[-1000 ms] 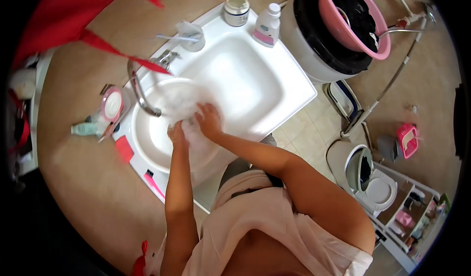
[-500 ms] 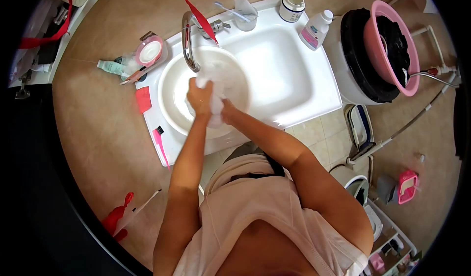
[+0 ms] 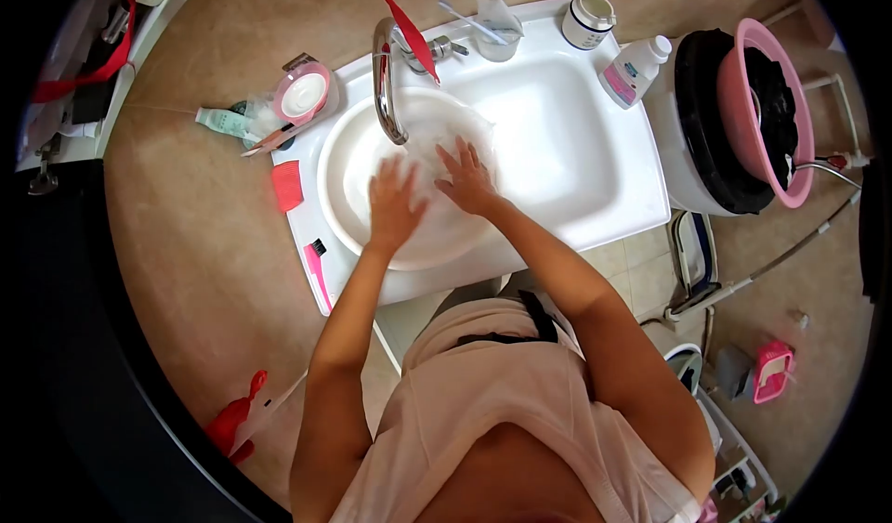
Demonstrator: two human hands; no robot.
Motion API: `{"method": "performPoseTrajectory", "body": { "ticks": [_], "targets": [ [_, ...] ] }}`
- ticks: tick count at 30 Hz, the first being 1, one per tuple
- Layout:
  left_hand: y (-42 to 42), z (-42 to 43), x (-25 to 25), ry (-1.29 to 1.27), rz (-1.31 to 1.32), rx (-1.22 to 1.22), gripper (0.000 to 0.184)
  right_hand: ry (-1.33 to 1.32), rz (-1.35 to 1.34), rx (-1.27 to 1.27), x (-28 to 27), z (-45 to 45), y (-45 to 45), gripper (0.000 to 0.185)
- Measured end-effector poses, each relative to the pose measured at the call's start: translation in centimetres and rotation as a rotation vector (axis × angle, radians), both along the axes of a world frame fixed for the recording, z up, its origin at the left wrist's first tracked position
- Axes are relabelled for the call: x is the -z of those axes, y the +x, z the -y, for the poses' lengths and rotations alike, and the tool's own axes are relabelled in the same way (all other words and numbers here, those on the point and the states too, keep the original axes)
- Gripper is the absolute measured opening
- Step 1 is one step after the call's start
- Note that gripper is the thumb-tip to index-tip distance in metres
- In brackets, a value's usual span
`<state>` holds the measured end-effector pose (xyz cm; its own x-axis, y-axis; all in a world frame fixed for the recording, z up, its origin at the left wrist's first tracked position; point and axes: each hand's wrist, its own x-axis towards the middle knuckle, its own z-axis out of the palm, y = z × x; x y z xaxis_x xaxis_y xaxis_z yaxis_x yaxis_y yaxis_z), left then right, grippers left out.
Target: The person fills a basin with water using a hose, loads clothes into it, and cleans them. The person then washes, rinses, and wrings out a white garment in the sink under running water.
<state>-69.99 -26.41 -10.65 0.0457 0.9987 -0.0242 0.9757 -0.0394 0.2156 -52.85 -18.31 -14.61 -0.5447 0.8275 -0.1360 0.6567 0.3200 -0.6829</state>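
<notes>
A round white basin [image 3: 332, 193] stands inside the white sink [image 3: 595, 165], on its left side. Thin, whitish, wet-looking material [image 3: 469, 131] is spread in the basin; whether it is cloth or plastic film I cannot tell. My left hand [image 3: 397, 204] is over the basin, fingers spread and slightly blurred. To its right, my right hand [image 3: 466, 177] is also open above the pale material, with its fingers apart. Any contact between the fingers and the material is unclear. Just above my left hand hangs the spout of the chrome faucet [image 3: 384, 86].
Along the sink's back edge are a cup with a toothbrush [image 3: 499, 40], a white jar [image 3: 588, 21] and a white bottle [image 3: 636, 71]. A red cloth [image 3: 286, 186] and pink brush [image 3: 318, 274] lie left. A red ribbon [image 3: 409, 29] dangles near the faucet; a pink tub [image 3: 739, 105] stands right.
My hands have come apart and opened, letting go of the bunched white material, which now lies spread in the basin. The whole view has shifted slightly.
</notes>
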Motion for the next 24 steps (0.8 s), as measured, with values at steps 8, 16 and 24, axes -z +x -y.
{"method": "performPoseTrajectory", "body": {
  "ticks": [8,16,24],
  "targets": [
    [1.2,-0.8,4.1,-0.592,-0.17,0.034,0.104,0.133,0.325,-0.158,4.8,0.3,-2.2,0.06],
    [0.8,-3.9,7.6,-0.872,-0.44,0.089,0.054,-0.604,0.416,-0.12,11.0,-1.2,-4.4,0.042],
    [-1.5,-2.5,14.2,-0.766,-0.251,0.005,0.044,-0.646,0.426,-0.293,13.7,-0.6,-3.5,0.043]
  ]
}}
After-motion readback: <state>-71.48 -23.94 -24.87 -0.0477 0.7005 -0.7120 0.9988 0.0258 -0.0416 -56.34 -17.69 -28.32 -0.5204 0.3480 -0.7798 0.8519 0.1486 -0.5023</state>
